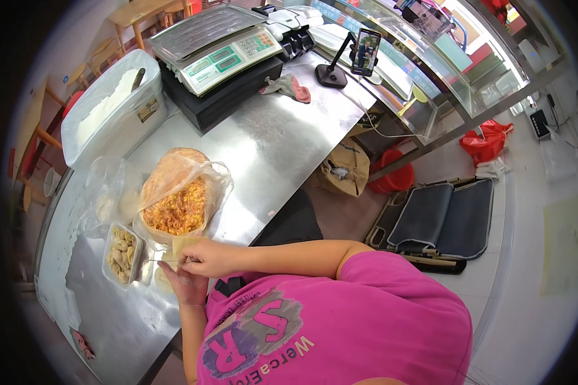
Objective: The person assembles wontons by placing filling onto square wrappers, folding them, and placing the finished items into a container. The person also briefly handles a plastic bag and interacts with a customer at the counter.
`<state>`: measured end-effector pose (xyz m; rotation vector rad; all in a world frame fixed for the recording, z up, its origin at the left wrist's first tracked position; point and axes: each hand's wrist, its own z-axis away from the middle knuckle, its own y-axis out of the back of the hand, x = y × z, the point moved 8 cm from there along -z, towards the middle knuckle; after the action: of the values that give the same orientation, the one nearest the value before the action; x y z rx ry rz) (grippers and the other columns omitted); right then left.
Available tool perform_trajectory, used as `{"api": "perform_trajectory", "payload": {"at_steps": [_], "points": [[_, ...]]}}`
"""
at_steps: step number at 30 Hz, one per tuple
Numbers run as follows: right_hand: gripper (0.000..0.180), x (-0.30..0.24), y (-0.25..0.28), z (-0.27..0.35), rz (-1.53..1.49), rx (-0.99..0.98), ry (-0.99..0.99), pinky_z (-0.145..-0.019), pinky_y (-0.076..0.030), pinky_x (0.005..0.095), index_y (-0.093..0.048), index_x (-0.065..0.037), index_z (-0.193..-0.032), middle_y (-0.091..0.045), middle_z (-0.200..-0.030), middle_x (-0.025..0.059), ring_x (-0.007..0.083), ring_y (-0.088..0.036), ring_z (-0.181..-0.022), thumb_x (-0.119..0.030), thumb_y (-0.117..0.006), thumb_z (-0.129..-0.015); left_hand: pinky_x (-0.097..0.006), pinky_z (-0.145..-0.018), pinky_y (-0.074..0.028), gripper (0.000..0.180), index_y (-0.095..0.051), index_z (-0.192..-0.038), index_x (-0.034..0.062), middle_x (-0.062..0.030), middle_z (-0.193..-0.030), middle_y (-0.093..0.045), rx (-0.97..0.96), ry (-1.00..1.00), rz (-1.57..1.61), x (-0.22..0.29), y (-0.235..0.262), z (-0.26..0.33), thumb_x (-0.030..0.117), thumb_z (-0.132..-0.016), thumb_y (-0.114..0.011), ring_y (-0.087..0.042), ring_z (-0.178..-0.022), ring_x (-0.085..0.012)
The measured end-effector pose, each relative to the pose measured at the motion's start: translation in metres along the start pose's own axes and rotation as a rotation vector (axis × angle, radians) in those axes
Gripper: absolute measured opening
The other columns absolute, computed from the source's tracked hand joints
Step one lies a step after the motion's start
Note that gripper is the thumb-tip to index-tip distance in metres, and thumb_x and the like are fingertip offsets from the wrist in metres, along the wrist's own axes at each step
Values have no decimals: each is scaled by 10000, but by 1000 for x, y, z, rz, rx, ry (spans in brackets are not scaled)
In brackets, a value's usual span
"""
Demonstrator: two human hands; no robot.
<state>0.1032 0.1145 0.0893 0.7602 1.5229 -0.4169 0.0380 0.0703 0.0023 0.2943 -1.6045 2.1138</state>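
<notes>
My left hand (187, 283) is by the near edge of the steel counter, with a pale round dumpling wrapper (164, 280) at its fingers. My right hand (202, 258) is closed on a thin stick (155, 260) that reaches across over the left hand. Just beyond the hands stands a clear plastic bag of orange and yellow chopped filling (176, 208), its mouth folded back. Pale flat wrappers (185, 243) lie between the bag and my right hand. To the left, a white tray (133, 274) holds several folded dumplings (120, 254).
A bin of white powder (109, 115) and a weighing scale (228, 61) stand at the back of the counter (263, 151). Near them are a cloth (288, 88) and a phone on a stand (366, 52). Another clear bag (103, 192) lies left of the filling.
</notes>
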Motion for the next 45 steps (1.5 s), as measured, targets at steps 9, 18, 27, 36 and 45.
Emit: {"api": "perform_trajectory", "payload": {"at_steps": [9,18,27,36,45], "points": [[339,20,81,17,27,124,-344,-744,-441,281,-463,-57,-1207,-593,-893,102,153,-555,-814,-196,-429,-900,-439,-983,-352,420,-339,-1284,-29,-202,-1263,-439,263,-82,-76,29,44,16,195,-929,-357,-453,-1149,-324],[291,46,76,22,602,17,-247,-763,-452,412,-538,-85,-1112,-592,-965,167,335,-565,-882,-163,-413,-861,-406,-955,-387,392,-360,-1253,-59,-200,-1206,-484,261,-171,-228,51,40,22,148,-921,-376,-493,-1106,-299],[342,69,47,27,798,-119,-314,-667,-470,435,-542,-76,-1100,-601,-837,181,331,-597,-772,-77,-417,-781,-366,-914,-419,347,-425,-1204,-39,-152,-1138,-533,378,-164,-203,48,59,28,129,-901,-430,-535,-1043,-259],[320,70,39,15,833,-194,-314,-639,-469,438,-552,-84,-1054,-605,-778,182,351,-595,-731,-78,-424,-761,-354,-894,-429,331,-442,-1188,-30,-116,-1137,-530,429,-170,-186,43,66,26,123,-895,-447,-536,-1027,-239],[269,64,41,4,824,-240,-355,-650,-468,440,-571,-34,-956,-614,-801,183,339,-601,-767,-55,-449,-717,-393,-887,-439,342,-437,-1198,-12,-129,-1121,-541,480,-154,-175,41,69,30,161,-903,-428,-544,-1016,-273]]}}
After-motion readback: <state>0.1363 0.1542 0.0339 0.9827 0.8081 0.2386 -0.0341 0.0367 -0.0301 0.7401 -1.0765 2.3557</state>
